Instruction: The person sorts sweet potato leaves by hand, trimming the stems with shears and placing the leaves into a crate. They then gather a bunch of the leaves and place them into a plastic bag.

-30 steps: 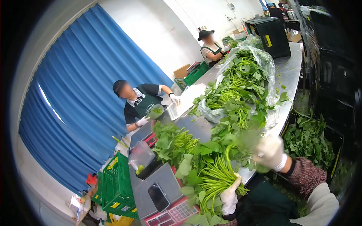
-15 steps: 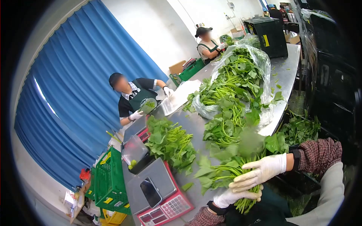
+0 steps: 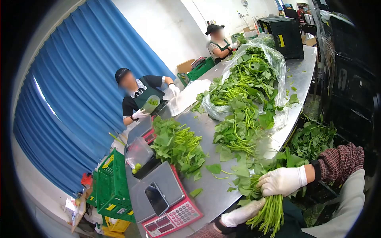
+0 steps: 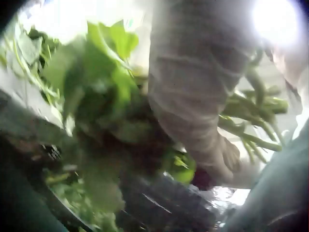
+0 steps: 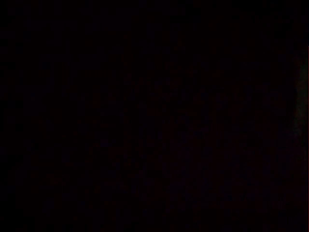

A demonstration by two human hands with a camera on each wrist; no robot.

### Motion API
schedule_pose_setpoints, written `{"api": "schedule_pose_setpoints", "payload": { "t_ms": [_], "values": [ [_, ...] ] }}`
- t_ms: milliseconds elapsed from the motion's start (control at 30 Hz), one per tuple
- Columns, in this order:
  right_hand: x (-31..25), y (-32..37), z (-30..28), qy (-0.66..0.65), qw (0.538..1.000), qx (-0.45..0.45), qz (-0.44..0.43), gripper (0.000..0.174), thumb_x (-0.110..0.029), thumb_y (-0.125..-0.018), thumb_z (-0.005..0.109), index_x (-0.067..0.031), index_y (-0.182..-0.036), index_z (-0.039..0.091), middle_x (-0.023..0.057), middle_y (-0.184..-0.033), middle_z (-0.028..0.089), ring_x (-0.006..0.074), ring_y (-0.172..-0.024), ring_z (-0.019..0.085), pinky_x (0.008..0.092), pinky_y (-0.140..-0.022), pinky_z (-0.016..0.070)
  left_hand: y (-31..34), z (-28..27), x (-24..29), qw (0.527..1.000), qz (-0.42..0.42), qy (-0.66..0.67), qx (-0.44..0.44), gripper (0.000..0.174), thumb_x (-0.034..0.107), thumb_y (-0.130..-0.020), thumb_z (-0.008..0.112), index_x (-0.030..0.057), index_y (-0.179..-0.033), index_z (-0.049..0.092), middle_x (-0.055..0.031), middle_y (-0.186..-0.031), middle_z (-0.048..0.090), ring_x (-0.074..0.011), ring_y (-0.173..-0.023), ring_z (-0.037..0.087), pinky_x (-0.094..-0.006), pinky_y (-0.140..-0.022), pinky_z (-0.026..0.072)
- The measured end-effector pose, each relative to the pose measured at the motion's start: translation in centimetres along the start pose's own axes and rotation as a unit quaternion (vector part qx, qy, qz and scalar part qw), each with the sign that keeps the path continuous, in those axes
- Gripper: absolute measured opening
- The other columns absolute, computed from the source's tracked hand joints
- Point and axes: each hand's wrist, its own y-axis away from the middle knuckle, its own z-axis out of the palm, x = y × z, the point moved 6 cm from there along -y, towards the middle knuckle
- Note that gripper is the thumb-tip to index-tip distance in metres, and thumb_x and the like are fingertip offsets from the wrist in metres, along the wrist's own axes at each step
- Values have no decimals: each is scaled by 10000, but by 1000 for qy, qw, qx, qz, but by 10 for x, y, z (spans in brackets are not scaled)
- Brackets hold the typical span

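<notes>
A bunch of leafy greens (image 3: 269, 206) is upright, with leaves at the top and long green stems hanging below. My gloved right hand (image 3: 281, 181) grips it around the middle, fingers curled over the stems. Lower down, my gloved left hand (image 3: 243, 213) holds the stems from the left side, thumb along their edge and other fingers hidden behind them. In the left wrist view a white glove (image 4: 193, 82) crosses the bunch, with blurred leaves (image 4: 101, 72) on one side and cut stem ends (image 4: 260, 113) on the other. The right wrist view is almost black.
A heap of greens (image 3: 254, 83) spills from a clear plastic bag on the metal table (image 3: 216, 190). Another pile (image 3: 178, 146) lies beside a red scale (image 3: 174, 218) with a phone (image 3: 156, 198) on it. Green crates (image 3: 115, 182) stand left; two people work across the table.
My right hand has come from the heap's side onto the bunch and closed around it. The bunch has moved from beside the scale toward my body, its stems now pointing down.
</notes>
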Motion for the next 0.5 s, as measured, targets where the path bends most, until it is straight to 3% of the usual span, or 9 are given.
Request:
{"api": "schedule_pose_setpoints", "payload": {
  "t_ms": [100, 133, 167, 233, 300, 367, 400, 467, 500],
  "values": [
    [14, 18, 0, -196, 978, 6, 78, 205, -210, -798, 617, -55, -915, 552, 128, -957, 614, 283, -983, 597, 368, -860, 484, 30, -38, 40, 966, 133, -160, 156, 357, 296, -965, 483, -31, -1058, 591, -78, -966, 668, -140, -848, 635, -256, -761, 492],
    [20, 26, 8, -269, 958, 1, 97, 270, -215, -808, 646, -48, -1003, 562, 134, -1003, 621, 280, -957, 606, 367, -820, 491, 50, -42, 58, 888, 203, -267, 316, 282, 263, -919, 571, -2, -984, 643, -58, -850, 686, -140, -757, 644, -244, -754, 494],
    [20, 24, 9, -268, 958, 3, 103, 270, -215, -808, 646, -48, -1003, 562, 134, -1003, 621, 280, -957, 606, 367, -820, 491, 60, -26, 78, 802, 227, -406, 375, 336, 221, -831, 665, 32, -1102, 606, -117, -1050, 646, -214, -960, 616, -320, -888, 461],
    [19, 17, 27, -494, 847, -84, 177, 325, -217, -799, 662, -38, -1044, 545, 109, -998, 605, 251, -930, 589, 356, -814, 470, 49, 28, 105, 679, 323, -578, 315, 493, 190, -761, 699, 56, -1209, 544, -175, -1294, 489, -314, -1216, 450, -409, -1037, 333],
    [15, 8, 56, -446, 892, 27, 69, 499, -236, -828, 659, -18, -1241, 482, 155, -1150, 566, 219, -1059, 531, 353, -913, 431, 5, 5, 71, 614, 433, -633, 185, 579, 172, -753, 652, 99, -1299, 475, -182, -1396, 369, -372, -1327, 284, -437, -1094, 234],
    [-6, -1, 69, -841, 498, -6, 212, 612, -261, -825, 672, -17, -1324, 414, 154, -1254, 515, 233, -1147, 486, 347, -976, 390, 0, 34, 85, 699, 395, -576, 156, 537, 171, -757, 637, 138, -1277, 511, -184, -1404, 367, -386, -1337, 265, -445, -1095, 229],
    [3, -1, 71, -838, 501, -2, 214, 612, -261, -825, 672, -17, -1324, 414, 154, -1254, 515, 233, -1147, 486, 347, -976, 390, -9, 13, 72, 693, 416, -569, 155, 415, 166, -742, 651, 166, -1153, 595, -185, -1405, 373, -398, -1339, 264, -461, -1097, 216],
    [15, -4, 75, -552, 817, -139, 91, 707, -292, -810, 699, -22, -1369, 360, 143, -1330, 465, 221, -1208, 442, 350, -1010, 360, 7, 18, 76, 678, 434, -578, 133, 362, 176, -729, 663, 159, -1087, 610, -189, -1406, 372, -400, -1338, 269, -468, -1095, 215],
    [27, -4, 47, -457, 888, -48, 30, 732, -301, -806, 710, -28, -1381, 348, 143, -1364, 437, 187, -1235, 409, 342, -1020, 348, 18, 21, 78, 666, 449, -585, 116, 310, 185, -717, 676, 151, -1021, 625, -193, -1407, 371, -401, -1337, 274, -475, -1093, 214]
  ]
}}
